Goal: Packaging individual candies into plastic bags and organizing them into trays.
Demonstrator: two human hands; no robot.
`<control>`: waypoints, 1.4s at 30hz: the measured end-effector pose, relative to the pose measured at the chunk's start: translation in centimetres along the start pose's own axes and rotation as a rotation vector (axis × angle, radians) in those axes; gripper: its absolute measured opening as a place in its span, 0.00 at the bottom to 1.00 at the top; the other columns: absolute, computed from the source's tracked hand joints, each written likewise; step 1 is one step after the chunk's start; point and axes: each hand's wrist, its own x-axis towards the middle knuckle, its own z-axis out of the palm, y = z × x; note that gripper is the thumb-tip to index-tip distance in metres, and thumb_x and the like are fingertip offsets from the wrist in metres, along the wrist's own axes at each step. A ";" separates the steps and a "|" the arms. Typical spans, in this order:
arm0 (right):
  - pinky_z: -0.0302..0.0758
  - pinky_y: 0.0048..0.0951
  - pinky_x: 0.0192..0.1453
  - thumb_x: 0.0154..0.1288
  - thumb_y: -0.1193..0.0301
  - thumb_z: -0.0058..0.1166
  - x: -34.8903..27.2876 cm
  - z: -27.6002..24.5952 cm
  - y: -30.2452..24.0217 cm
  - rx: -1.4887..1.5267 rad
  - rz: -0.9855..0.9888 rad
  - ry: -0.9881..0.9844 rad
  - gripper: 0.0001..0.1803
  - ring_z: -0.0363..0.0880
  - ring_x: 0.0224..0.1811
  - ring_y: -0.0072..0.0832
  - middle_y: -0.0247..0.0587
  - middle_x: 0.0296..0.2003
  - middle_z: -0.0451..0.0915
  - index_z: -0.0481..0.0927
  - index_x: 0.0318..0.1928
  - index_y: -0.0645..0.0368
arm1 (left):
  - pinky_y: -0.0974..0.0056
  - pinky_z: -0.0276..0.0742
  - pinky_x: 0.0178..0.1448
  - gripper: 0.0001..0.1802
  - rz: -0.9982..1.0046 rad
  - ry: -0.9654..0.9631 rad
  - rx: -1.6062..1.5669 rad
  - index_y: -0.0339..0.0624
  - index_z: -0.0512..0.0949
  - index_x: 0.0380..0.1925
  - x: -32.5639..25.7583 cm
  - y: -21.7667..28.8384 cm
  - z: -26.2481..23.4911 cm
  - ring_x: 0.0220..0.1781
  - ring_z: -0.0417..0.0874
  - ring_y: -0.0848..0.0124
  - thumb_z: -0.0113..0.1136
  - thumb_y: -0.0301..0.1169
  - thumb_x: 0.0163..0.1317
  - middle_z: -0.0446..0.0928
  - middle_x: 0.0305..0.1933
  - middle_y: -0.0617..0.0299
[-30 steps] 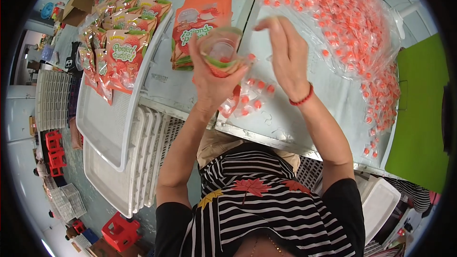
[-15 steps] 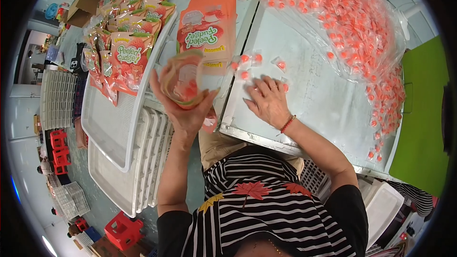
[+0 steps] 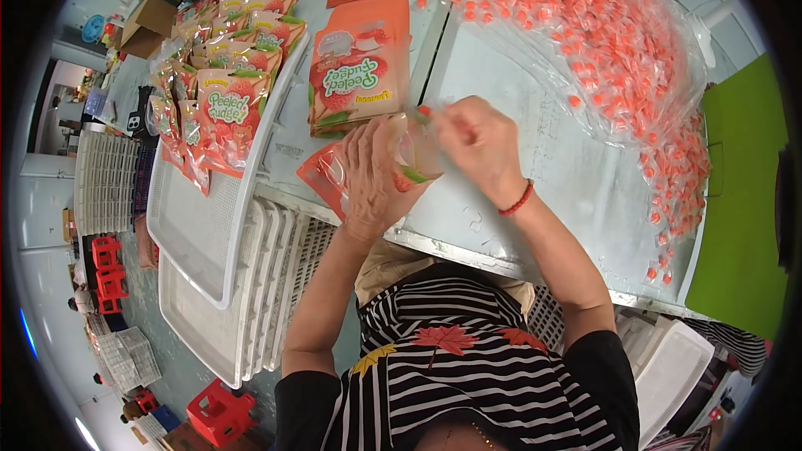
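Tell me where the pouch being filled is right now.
In the head view it is centre frame: the orange pouch sits in the left hand, with the right hand at its open mouth, just below the flat stack of pouches.

Left hand (image 3: pixel 373 179) grips orange pouch (image 3: pixel 334 175), top held open. Right hand (image 3: pixel 478 146) pinches at pouch mouth, red bracelet (image 3: pixel 516 200) on wrist. Heap of orange wrapped sweets (image 3: pixel 618 42) spread across metal table (image 3: pixel 535 192). Filled pouches (image 3: pixel 225 83) stacked on white tray (image 3: pixel 200 234) at left. Flat pouch stack (image 3: pixel 361 67) just beyond hands.
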 end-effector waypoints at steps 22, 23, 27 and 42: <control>0.70 0.36 0.56 0.65 0.67 0.51 -1.3 -1.7 0.7 0.039 -0.010 -0.021 0.16 0.76 0.49 0.42 0.51 0.48 0.75 0.71 0.50 0.62 | 0.56 0.68 0.59 0.56 -0.294 0.231 -0.513 0.35 0.53 0.63 1.9 -0.3 0.0 0.57 0.70 0.57 0.79 0.29 0.34 0.66 0.56 0.50; 0.70 0.37 0.55 0.63 0.66 0.54 -1.9 -2.4 2.7 -0.104 -0.007 -0.034 0.17 0.73 0.51 0.44 0.52 0.51 0.73 0.72 0.49 0.62 | 0.57 0.67 0.62 0.61 -0.279 0.218 -0.479 0.35 0.47 0.65 2.1 -0.2 -0.7 0.60 0.68 0.60 0.80 0.27 0.34 0.64 0.58 0.50; 0.61 0.49 0.63 0.56 0.56 0.62 -4.5 -1.3 7.2 -0.453 0.000 -0.150 0.31 0.61 0.62 0.53 0.58 0.60 0.62 0.70 0.55 0.59 | 0.57 0.64 0.66 0.66 -0.361 0.270 -0.530 0.36 0.41 0.68 1.0 -0.9 -2.0 0.63 0.66 0.58 0.80 0.26 0.34 0.61 0.61 0.48; 0.69 0.41 0.47 0.54 0.63 0.59 -3.1 5.4 8.0 -0.632 -0.257 -0.240 0.14 0.71 0.48 0.42 0.43 0.46 0.72 0.78 0.40 0.55 | 0.56 0.65 0.65 0.66 -0.377 0.269 -0.423 0.36 0.40 0.68 0.1 -1.5 -3.5 0.62 0.66 0.57 0.80 0.25 0.34 0.59 0.63 0.47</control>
